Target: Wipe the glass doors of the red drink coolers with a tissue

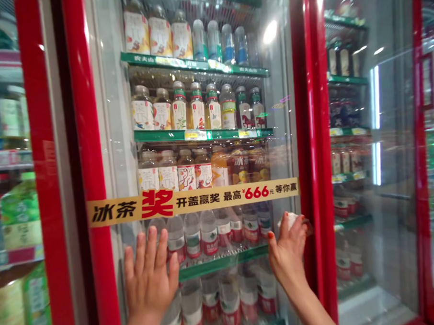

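Observation:
My left hand (150, 273) is open, its fingers spread and its palm toward the glass door (284, 140) of a drinks fridge, just below a gold promotional strip (204, 201). Whether the palm touches the glass is hard to tell. My right hand (289, 253) is near the door's right edge, under the strip's right end. Its fingers press a crumpled white wipe (290, 219) against the glass; whether this is cloth or paper is unclear, as the fingers hide part of it.
Behind the glass, bottles (196, 106) stand in rows on green-edged shelves (201, 134). Red frames (90, 153) border the door. Another fridge section (349, 156) is at right, and a drinks shelf with green packs (19, 204) at left. Light reflections lie on the glass.

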Demonstrator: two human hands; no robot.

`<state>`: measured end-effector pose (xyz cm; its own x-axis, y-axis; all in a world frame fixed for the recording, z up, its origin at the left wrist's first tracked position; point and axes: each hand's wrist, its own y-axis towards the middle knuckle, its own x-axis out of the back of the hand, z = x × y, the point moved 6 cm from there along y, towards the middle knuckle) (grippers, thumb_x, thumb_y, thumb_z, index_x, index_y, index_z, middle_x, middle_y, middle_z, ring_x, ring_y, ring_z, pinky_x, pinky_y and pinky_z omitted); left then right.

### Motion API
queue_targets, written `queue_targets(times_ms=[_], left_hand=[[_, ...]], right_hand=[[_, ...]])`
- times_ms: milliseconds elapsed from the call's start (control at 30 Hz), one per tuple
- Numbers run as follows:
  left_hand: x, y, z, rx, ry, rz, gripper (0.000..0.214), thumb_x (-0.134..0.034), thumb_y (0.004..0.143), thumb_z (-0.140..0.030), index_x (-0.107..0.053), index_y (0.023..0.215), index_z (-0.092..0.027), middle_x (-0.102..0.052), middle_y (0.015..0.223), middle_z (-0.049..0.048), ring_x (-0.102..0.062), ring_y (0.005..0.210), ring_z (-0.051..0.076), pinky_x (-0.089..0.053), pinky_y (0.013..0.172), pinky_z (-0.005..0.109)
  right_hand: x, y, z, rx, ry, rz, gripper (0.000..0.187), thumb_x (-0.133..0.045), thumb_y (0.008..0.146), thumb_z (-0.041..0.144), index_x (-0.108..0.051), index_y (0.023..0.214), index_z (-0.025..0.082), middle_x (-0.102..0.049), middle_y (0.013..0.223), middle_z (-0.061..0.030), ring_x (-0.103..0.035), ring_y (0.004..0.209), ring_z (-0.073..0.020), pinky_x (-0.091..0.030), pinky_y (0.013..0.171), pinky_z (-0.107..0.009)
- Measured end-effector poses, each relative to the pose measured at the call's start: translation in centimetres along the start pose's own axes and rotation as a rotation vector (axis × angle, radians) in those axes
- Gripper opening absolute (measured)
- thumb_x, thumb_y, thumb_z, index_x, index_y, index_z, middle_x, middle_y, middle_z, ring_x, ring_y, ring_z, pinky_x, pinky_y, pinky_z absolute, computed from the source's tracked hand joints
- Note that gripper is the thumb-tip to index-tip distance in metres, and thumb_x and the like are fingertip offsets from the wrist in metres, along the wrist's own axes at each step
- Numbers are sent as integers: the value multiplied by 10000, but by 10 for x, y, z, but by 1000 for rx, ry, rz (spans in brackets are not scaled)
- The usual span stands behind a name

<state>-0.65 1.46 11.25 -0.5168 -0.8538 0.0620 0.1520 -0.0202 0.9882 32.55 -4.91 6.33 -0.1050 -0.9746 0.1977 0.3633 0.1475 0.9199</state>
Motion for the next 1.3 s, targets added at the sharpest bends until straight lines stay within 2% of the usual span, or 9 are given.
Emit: queue_targets(times_ms=[100, 233, 400, 500, 733, 967, 1133, 1200, 1300], left_hand=[[-1, -1, 1, 16, -24, 8, 785, -592, 1052, -324, -243, 1749, -229, -235, 1822, 84, -130, 1733, 229, -79, 1434, 514], [-2, -3, 3, 8, -1, 35, 826, -611, 1032, -293, -217, 1756, -253, -236, 1819, 83, -146, 1728, 248, -104, 1432, 531], [-4, -5, 5, 31, -17, 50, 854, -622, 1023, -301, -190, 1761, -297, -224, 1826, 63, -156, 1727, 277, -115, 1428, 570], [-3, -5, 4, 24, -15, 39, 856, -634, 1023, -296, -199, 1760, -282, -216, 1831, 65, -142, 1731, 265, -98, 1432, 542], [0, -3, 3, -10, -1, 35, 846, -638, 1025, -281, -215, 1758, -260, -212, 1835, 69, -133, 1732, 256, -91, 1434, 511], [-1, -3, 1, -7, -3, 38, 855, -627, 1029, -285, -192, 1764, -257, -173, 1846, 54, -106, 1737, 249, -63, 1438, 492], [-1, -3, 1, -17, 11, 54, 855, -623, 1031, -297, -186, 1765, -252, -151, 1852, 45, -92, 1739, 243, -51, 1441, 481], [-1, -4, 2, -18, 11, 58, 859, -618, 1032, -299, -174, 1767, -261, -141, 1854, 35, -84, 1740, 239, -48, 1441, 481], [-1, -4, 2, -9, 4, 62, 856, -605, 1035, -307, -164, 1768, -278, -138, 1855, 21, -85, 1740, 237, -43, 1441, 481]], right_hand=[[-14, -42, 66, 147, 13, 35, 877, -405, 1064, 682, -32, 1778, 336, 99, 1855, -139, 62, 1709, -453, -278, 1273, -803], [-19, -143, 121, 822, 48, 99, 857, -516, 933, 865, -392, 1686, 475, -360, 1791, 51, -109, 1724, -332, -187, 1402, -550], [-17, -124, -13, 191, 11, 109, 822, -545, 1049, 485, -147, 1765, 417, -45, 1861, -84, -64, 1708, -434, -300, 1288, -786], [-25, -127, -25, -135, -6, 46, 837, -401, 1085, 459, 38, 1777, 287, 130, 1834, -176, 22, 1695, -475, -330, 1194, -886], [-38, -243, 86, 688, 23, -6, 736, -469, 926, 788, -468, 1620, 545, -460, 1710, 126, -163, 1711, -343, -61, 1402, -656], [-39, -227, -40, -148, -52, 63, 884, -419, 1046, 385, 38, 1774, 175, 124, 1824, -204, 84, 1692, -441, -341, 1184, -898], [-66, -293, 46, 382, 8, 192, 1062, -694, 812, 625, -233, 1748, 428, -214, 1826, 14, -1, 1686, -482, -174, 1301, -875], [-58, -295, 36, 509, 31, 212, 993, -667, 820, 637, -251, 1715, 533, -214, 1813, 129, -20, 1704, -389, -125, 1390, -725], [-39, -254, -31, 312, -1, 185, 933, -559, 968, 471, -113, 1778, 352, -18, 1853, -45, 14, 1702, -412, -152, 1327, -820]])
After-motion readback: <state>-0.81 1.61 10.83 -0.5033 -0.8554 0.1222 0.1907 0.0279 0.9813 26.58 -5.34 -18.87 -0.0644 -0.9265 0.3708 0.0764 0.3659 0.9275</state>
